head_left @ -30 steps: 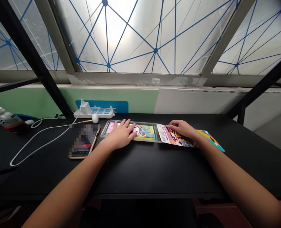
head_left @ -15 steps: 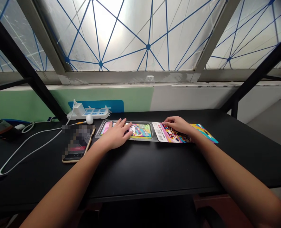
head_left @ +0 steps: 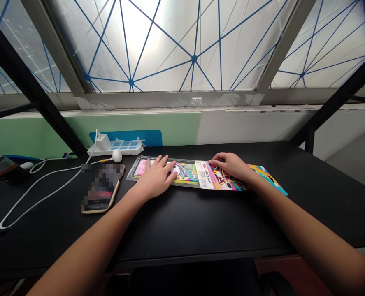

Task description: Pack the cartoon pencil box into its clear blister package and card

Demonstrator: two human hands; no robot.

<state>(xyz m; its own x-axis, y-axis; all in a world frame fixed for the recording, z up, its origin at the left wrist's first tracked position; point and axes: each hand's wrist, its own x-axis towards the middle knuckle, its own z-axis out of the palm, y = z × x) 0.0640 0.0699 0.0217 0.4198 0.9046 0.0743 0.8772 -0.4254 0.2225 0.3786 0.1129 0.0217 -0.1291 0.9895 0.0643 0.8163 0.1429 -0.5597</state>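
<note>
A clear plastic blister tray [head_left: 132, 174] lies on the black desk, with a brightly coloured pencil box [head_left: 190, 174] inside it. My left hand [head_left: 156, 177] rests on the tray and box, fingers spread, hiding the box's middle. A printed cardboard backing card [head_left: 204, 176] marked "PENCIL BOX" overlaps the tray's right end. Curled over the card is my right hand [head_left: 230, 164], its fingertips closed at the upper edge near the white label. The hand and forearm cover part of the card, whose yellow and blue end shows to their right.
Left of the tray lies a phone [head_left: 103, 189], its screen partly blurred. A white power strip [head_left: 120, 147] with a plugged-in adapter and white cable [head_left: 40, 197] sits by the wall. A bottle [head_left: 1, 166] is at far left. Black slanted bars flank the desk [head_left: 207, 230].
The backing card has shifted left relative to the tray and now covers more of its right end. The tray has moved slightly right under my left hand.
</note>
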